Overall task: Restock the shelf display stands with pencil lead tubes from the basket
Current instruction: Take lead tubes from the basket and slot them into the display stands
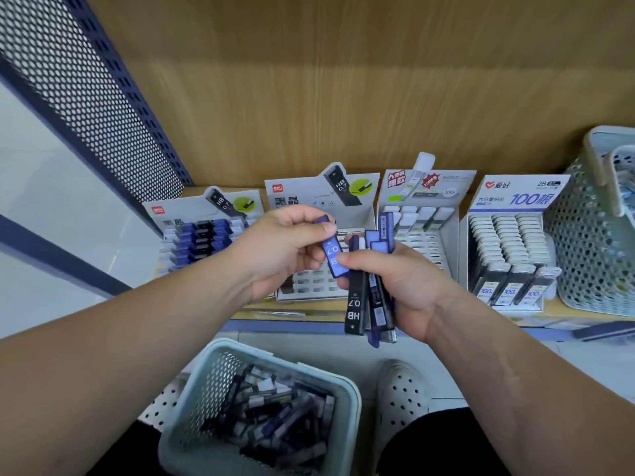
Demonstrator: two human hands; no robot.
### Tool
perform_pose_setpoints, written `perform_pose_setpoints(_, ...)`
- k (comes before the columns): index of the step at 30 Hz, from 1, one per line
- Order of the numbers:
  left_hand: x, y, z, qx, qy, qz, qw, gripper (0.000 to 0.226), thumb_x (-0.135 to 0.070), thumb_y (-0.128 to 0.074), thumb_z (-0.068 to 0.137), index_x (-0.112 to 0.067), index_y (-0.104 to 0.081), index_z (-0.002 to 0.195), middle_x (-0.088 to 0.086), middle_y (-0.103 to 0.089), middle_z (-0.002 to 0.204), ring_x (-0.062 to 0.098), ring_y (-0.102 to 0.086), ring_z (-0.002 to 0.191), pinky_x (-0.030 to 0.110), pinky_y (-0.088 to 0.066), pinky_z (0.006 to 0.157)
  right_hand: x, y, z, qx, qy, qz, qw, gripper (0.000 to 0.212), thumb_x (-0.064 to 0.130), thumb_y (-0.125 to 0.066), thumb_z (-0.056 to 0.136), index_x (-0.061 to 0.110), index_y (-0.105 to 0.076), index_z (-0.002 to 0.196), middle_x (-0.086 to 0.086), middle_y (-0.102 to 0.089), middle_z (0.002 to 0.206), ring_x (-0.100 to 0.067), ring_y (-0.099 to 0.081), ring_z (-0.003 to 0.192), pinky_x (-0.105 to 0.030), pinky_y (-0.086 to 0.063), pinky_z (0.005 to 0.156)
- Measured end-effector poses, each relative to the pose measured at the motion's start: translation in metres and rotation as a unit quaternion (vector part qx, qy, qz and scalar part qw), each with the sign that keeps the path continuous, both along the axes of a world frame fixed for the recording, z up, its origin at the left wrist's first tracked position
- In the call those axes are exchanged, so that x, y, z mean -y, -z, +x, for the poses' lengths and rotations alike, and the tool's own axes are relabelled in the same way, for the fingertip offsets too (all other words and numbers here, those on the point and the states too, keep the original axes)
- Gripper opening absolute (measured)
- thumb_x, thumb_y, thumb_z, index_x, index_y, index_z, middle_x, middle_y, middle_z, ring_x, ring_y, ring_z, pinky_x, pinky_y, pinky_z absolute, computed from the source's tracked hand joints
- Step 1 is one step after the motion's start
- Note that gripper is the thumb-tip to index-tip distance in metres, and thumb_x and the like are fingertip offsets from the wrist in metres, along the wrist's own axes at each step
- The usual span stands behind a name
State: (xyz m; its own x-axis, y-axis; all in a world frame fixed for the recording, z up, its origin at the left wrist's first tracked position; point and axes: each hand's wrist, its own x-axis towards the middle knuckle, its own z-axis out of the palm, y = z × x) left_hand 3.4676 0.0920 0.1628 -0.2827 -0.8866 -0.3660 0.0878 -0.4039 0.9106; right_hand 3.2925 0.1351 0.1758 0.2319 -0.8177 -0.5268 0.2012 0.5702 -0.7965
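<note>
now left hand (285, 242) pinches blue tube (332, 253); right hand (402, 276) grips tube bundle (371, 297).

Stationery shop, wooden shelf (343, 97) with branded cardboard display stands (508, 201) of pencil leads, perforated metal panel (86, 97)

Lead tubes (354, 305) in both hands (280, 243) (407, 281), above basket (348, 407)

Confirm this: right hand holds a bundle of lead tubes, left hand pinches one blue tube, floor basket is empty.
Only the basket is wrong: the head view shows it holding many tubes. The right hand holds the bundle, the left hand pinches the blue tube.
</note>
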Motion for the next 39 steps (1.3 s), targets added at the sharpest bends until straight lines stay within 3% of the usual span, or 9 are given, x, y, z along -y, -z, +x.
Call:
perform_pose_setpoints(3,0.002,-0.004,0.004,-0.029,-0.032,0.007,0.999,0.006,-0.007,-0.068,0.090,-0.011,-0.069,0.086,0.008,-0.069,0.071,0.012,-0.060,0.054,0.023,-0.053,0.052,0.003,0.001,0.001,0.002,0.032,0.007,0.999,0.025,0.007,-0.075,0.084,0.027,-0.080,0.071,-0.005,-0.073,0.077,-0.016,-0.070,0.063,-0.025,-0.054,0.052)
perform_pose_setpoints(9,0.000,-0.007,0.005,-0.047,-0.057,0.029,0.997,0.013,0.001,-0.065,0.089,-0.007,-0.060,0.080,0.013,-0.070,0.069,0.017,-0.068,0.058,0.027,-0.059,0.056,0.011,0.007,-0.006,0.008,0.111,0.021,0.994,0.019,0.005,-0.075,0.084,0.017,-0.078,0.069,-0.006,-0.072,0.068,-0.017,-0.071,0.057,-0.030,-0.055,0.049)
perform_pose_setpoints(11,-0.004,-0.007,0.007,-0.036,-0.054,0.033,0.997,0.016,0.004,-0.065,0.088,-0.007,-0.058,0.078,0.014,-0.070,0.068,0.019,-0.069,0.058,0.027,-0.060,0.056,0.012,0.008,-0.007,0.006,0.121,0.022,0.992,0.011,0.004,-0.075,0.084,0.013,-0.076,0.078,-0.008,-0.074,0.070,-0.019,-0.072,0.057,-0.033,-0.056,0.049)
perform_pose_setpoints(14,-0.009,-0.007,0.010,-0.033,-0.064,0.040,0.997,0.013,0.006,-0.064,0.089,-0.006,-0.060,0.087,0.014,-0.070,0.070,0.019,-0.070,0.059,0.027,-0.059,0.056,0.012,0.007,-0.008,-0.006,0.130,0.020,0.991,0.016,0.005,-0.076,0.084,0.007,-0.072,0.099,-0.013,-0.075,0.081,-0.024,-0.073,0.064,-0.037,-0.058,0.053)
perform_pose_setpoints(17,-0.012,-0.009,0.011,-0.033,-0.071,0.050,0.996,0.021,0.009,-0.061,0.090,-0.004,-0.066,0.105,0.014,-0.069,0.074,0.020,-0.071,0.063,0.027,-0.059,0.058,0.011,0.007,-0.011,-0.012,0.137,0.021,0.990,0.009,0.004,-0.075,0.085,0.007,-0.070,0.092,-0.011,-0.073,0.075,-0.023,-0.071,0.060,-0.035,-0.057,0.051)
perform_pose_setpoints(26,-0.037,-0.002,-0.004,0.105,0.166,-0.027,0.980,0.063,0.017,-0.062,0.082,-0.022,-0.059,0.132,-0.001,-0.055,0.063,0.016,-0.058,0.058,0.029,-0.050,0.063,0.008,0.009,-0.011,-0.023,0.142,0.029,0.989,0.011,0.010,-0.077,0.084,0.007,-0.069,0.091,-0.012,-0.066,0.075,-0.026,-0.067,0.062,-0.038,-0.058,0.052)
perform_pose_setpoints(30,-0.032,0.007,-0.004,0.119,0.151,-0.029,0.981,0.047,0.012,-0.061,0.088,-0.019,-0.065,0.123,0.002,-0.059,0.069,0.020,-0.057,0.062,0.030,-0.049,0.062,0.010,0.009,-0.014,-0.036,0.144,0.034,0.988,0.018,0.012,-0.078,0.084,0.007,-0.069,0.098,-0.015,-0.066,0.088,-0.030,-0.066,0.073,-0.041,-0.059,0.058)
perform_pose_setpoints(35,-0.012,0.027,0.008,0.207,0.093,-0.057,0.972,0.019,0.000,-0.062,0.093,-0.016,-0.058,0.101,0.004,-0.061,0.068,0.019,-0.057,0.054,0.030,-0.048,0.053,0.013,0.009,-0.018,-0.045,0.150,0.037,0.987,0.021,0.013,-0.078,0.084,0.005,-0.071,0.102,-0.009,-0.073,0.078,-0.023,-0.071,0.064,-0.038,-0.059,0.051)
perform_pose_setpoints(39,0.006,0.047,0.018,0.311,0.043,-0.135,0.940,0.018,-0.003,-0.062,0.093,-0.018,-0.057,0.084,0.000,-0.062,0.070,0.013,-0.064,0.058,0.034,-0.048,0.056,0.016,0.011,-0.024,-0.039,0.153,0.041,0.987,0.017,0.013,-0.077,0.086,0.007,-0.071,0.100,-0.005,-0.073,0.071,-0.019,-0.070,0.057,-0.034,-0.056,0.049)
